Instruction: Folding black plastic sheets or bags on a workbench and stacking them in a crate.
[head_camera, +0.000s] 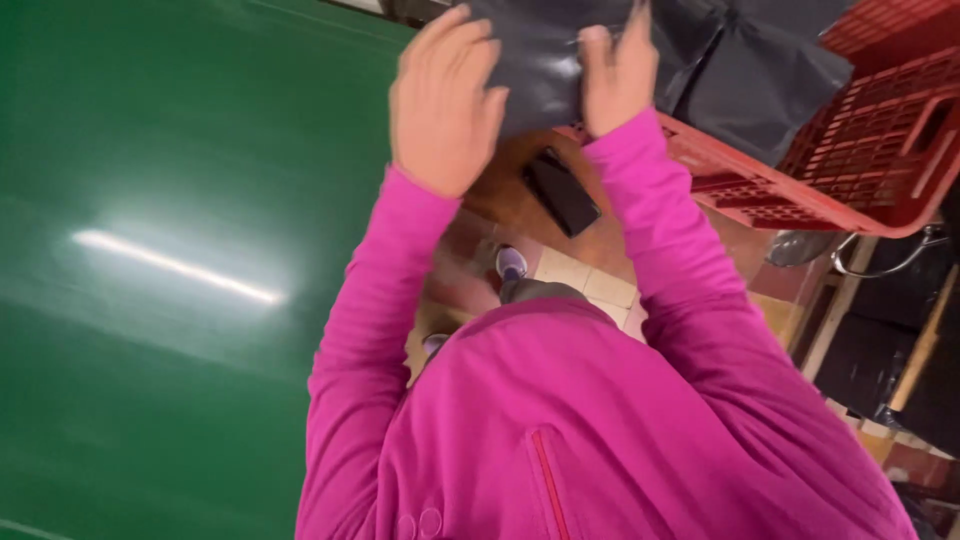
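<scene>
- right hand (620, 75): the grip looks closed on the top edge of the black bag (545, 60), thumb on one side and fingers on the other, with the plastic creased between them. It's a bit motion-blurred though, so that's my read of it
- left hand (445, 100): laid against the same bag just beside the right one, back of the hand towards the camera and fingers bent over the plastic. Honestly can't tell if that grip is actually clamped on or just pressing
- the bag itself is glossy and dark, held up at the top of the view, right at the near corner of the red crate (850, 150), touching or overlapping its rim as far as I can see
- inside the crate there are more black bags (760, 70), same sort of shiny plastic, slumped together
- below the hands a dark flat rectangular thing (562, 192) lies on a brownish surface, then tiled floor (590, 280) and a shoe (511, 262) further down
- the whole left side is a big green surface (150, 250) with a streak of light reflected in it. Can't say if it's a bench top or a wall
- my take on the step: both hands are working the one bag at the crate's edge, mid-handling rather than done
- any move from here needs a firm hold with both hands, since that slick plastic could slide, and the crate rim sits close enough to snag it
</scene>
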